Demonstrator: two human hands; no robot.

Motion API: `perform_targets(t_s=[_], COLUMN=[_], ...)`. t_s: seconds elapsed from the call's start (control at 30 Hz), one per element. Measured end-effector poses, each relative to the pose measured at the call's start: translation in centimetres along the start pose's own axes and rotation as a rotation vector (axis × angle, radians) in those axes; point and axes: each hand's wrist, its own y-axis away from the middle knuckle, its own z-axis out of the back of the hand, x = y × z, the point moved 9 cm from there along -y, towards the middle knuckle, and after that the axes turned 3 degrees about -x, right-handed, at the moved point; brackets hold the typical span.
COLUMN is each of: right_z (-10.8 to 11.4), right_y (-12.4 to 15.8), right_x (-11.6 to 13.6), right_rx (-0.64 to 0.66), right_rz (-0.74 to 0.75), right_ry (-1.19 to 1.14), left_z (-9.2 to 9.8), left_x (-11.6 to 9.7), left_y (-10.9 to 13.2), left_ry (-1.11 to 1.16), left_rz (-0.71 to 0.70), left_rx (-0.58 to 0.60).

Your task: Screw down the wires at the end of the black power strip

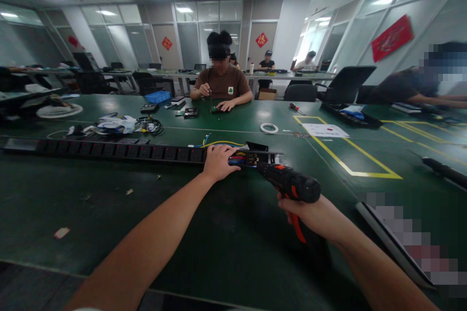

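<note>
A long black power strip (pixel 120 150) with a row of sockets lies across the green table. My left hand (pixel 220 161) is wrapped over it near its right end, thumb along the near edge. Beside that hand the strip's casing is open, and coloured wires (pixel 238 158) and a small circuit board (pixel 252 158) show inside. My right hand (pixel 304 209) grips a black and orange cordless drill (pixel 288 181) by its handle. The drill points left, its nose at the strip's right end; whether its tip touches anything I cannot tell.
Across the table a person (pixel 222 82) works on small electronic parts. Bundled cables (pixel 149 125), a blue basket (pixel 157 96), a roll of white tape (pixel 269 128) and a paper sheet (pixel 324 130) lie beyond the strip. A flat panel (pixel 386 238) lies at right.
</note>
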Motion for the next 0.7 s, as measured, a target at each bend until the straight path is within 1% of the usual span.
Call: perform_targets(t_s=[0.17,0.4,0.7], right_z=[-0.1,-0.22,-0.16], right_y=[0.18,0.15,-0.27], right_x=[-0.04,0.0,-0.54], right_rx=[-0.005,0.011,0.006], right_rz=[-0.024,0.004,-0.011], right_ry=[-0.027,-0.026,-0.008], left_z=[-0.04,0.04,0.29], left_x=[0.03,0.01,-0.14], left_y=[-0.03,0.04,0.05], left_ry=[0.003,0.004,-0.009], left_rz=[-0.003,0.006,0.0], left_rx=[0.001,0.004,0.006])
